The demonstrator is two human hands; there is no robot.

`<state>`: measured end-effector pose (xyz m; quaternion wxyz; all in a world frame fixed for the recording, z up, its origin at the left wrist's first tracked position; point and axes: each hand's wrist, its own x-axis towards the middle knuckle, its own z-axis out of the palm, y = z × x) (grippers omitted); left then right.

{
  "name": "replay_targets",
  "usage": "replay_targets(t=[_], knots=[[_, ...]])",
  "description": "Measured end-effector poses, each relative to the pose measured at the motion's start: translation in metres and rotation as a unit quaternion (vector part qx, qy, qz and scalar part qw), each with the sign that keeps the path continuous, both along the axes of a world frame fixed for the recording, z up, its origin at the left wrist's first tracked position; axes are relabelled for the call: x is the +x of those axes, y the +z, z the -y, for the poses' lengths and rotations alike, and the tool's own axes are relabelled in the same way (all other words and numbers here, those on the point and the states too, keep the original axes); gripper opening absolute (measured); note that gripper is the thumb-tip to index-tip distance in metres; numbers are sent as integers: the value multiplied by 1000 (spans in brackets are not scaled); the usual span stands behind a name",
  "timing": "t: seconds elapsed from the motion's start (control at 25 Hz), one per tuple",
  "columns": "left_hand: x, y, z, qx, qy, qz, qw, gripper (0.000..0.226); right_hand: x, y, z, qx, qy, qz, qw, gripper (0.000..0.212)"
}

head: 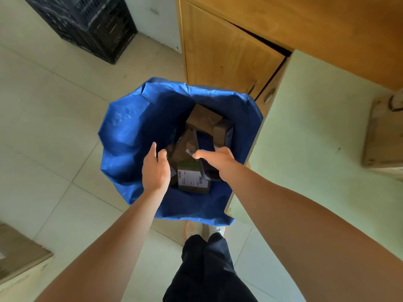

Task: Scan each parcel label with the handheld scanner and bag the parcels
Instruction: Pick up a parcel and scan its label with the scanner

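Note:
A large blue woven bag stands open on the floor below me. Several brown cardboard parcels lie inside it. One parcel near the front shows a white label with barcodes facing up. My left hand hovers over the bag's mouth, fingers apart and empty, just left of that parcel. My right hand grips a dark handheld scanner with a blue-lit screen, held over the parcels in the bag.
A wooden cabinet stands behind the bag, a pale table top to its right with a cardboard box on it. A black crate sits far left, another carton at lower left. My legs and shoes are below.

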<state>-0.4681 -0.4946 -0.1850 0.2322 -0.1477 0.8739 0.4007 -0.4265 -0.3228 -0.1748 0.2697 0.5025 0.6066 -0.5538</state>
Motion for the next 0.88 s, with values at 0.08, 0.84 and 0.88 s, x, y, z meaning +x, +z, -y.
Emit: replay_targets(t=[0.08,0.84,0.88], knots=[[4,16,-9,20,-15,-10,1000,54,6,12,-6,-1,-8,-12,1000,92],[163,166,-203,192,-244,-79,947,46,201,202,-163,262,118,-58,956,57],[174,169,-211,185,-251,-77,947,43,215,204,-172,270,125,-53,953,59]])
